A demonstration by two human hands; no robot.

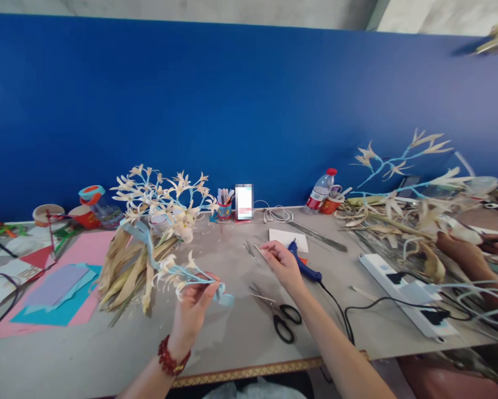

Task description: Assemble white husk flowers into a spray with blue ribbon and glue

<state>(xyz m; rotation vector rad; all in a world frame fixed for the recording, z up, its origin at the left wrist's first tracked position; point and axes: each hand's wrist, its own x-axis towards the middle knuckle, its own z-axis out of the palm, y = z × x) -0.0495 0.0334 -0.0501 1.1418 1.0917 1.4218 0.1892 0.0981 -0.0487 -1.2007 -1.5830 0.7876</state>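
My left hand is closed round the stems of a husk flower branch, with cream petals and light blue wrapped stems. A loose end of light blue tape hangs beside my thumb. My right hand is pinched above the table, a thin pale strip at its fingertips; its exact kind is too small to tell. Thin wires show just left of these fingertips. Below my right hand lie black-handled scissors, blades partly apart. A blue glue gun rests beside my right wrist.
Husk flowers and dry husks lie at left, near coloured paper sheets. A phone, pen cup and bottle stand along the blue partition. At right are a power strip, cables and another person's hands.
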